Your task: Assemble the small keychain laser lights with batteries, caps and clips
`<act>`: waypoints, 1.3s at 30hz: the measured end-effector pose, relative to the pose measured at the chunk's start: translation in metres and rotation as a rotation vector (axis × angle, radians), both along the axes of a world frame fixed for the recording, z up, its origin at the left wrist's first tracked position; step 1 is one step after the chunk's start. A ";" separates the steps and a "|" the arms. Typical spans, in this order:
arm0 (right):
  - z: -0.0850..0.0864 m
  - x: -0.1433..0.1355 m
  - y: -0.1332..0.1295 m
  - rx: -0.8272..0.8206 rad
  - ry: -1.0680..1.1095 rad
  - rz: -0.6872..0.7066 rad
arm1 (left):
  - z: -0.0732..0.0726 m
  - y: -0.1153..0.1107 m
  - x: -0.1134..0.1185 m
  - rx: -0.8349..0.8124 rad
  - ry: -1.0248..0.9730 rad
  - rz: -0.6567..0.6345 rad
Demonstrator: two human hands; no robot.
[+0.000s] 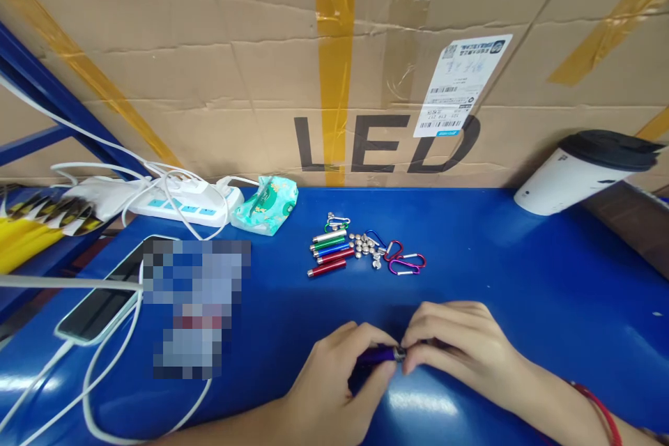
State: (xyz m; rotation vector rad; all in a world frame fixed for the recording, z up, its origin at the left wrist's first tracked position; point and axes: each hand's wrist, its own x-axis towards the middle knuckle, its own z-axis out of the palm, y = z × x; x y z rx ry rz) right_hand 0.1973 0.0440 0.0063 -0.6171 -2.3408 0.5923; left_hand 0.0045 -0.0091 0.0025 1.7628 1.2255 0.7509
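Note:
My left hand (348, 380) is closed around a slim purple metal tube (377, 355), held sideways just above the blue tabletop. At the tube's right end, which looks dark and silvery, the fingertips of my right hand (454, 338) are pinched together. What small part they grip there is mostly hidden. Beyond my hands lies a row of similar tubes: a silver one (329, 235), a green one (328, 244), a blue one (332, 250) and two red tubes (327, 269). Beside them are several small round silver pieces (360, 247) and several coloured carabiners (405, 265).
A large cardboard box (235, 83) walls off the back. At left are a phone (107, 300) with white cables, a blurred-out patch, a power strip (182, 205) and a green tissue pack (269, 205). A lidded paper cup (572, 178) stands tilted-looking at back right.

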 end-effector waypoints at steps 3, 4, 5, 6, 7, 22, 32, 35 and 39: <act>0.002 -0.001 0.000 -0.001 -0.008 0.029 | 0.000 -0.001 0.000 -0.039 0.009 0.000; 0.003 -0.001 0.000 -0.001 -0.006 0.033 | 0.000 -0.001 0.000 -0.044 0.005 -0.008; 0.003 -0.001 0.000 0.000 -0.003 0.033 | 0.000 -0.001 0.000 -0.047 -0.002 -0.014; 0.004 -0.001 -0.001 -0.001 0.001 0.030 | 0.000 -0.002 0.000 -0.047 -0.011 -0.020; 0.004 -0.001 -0.001 -0.001 0.002 0.027 | 0.000 -0.001 0.000 -0.049 -0.019 -0.025; -0.004 -0.002 0.002 -0.211 0.018 -0.045 | -0.002 0.002 -0.001 -0.063 -0.078 0.011; -0.003 -0.003 0.003 -0.089 -0.046 -0.058 | -0.004 0.010 -0.004 0.061 -0.071 -0.009; -0.004 -0.002 0.003 -0.032 -0.072 -0.049 | -0.005 0.009 -0.004 0.065 -0.080 -0.015; -0.005 -0.001 0.002 0.007 -0.096 -0.024 | -0.006 0.010 -0.003 0.107 -0.088 -0.013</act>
